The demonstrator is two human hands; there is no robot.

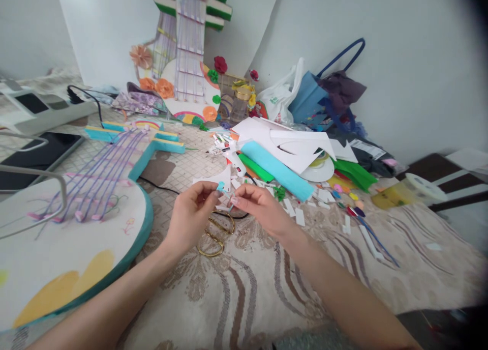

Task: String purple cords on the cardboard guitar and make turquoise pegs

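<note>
Over the middle of the table my left hand is closed in a pinch on a small light-blue paper piece. My right hand meets it from the other side, its thumb and finger pinched on the thin lower end of that piece. The fingertips of both hands are close together, and whether the two ends are one piece is hard to make out. Just beneath the hands lie gold-handled scissors, their blades hidden. To the left a large cardboard guitar with turquoise sides and purple strings lies flat.
White paper sheets, a turquoise crepe paper roll and green paper are piled behind the hands, among white scraps. A glue gun with a black cord lies there. Another decorated guitar leans upright behind. Tape sits right.
</note>
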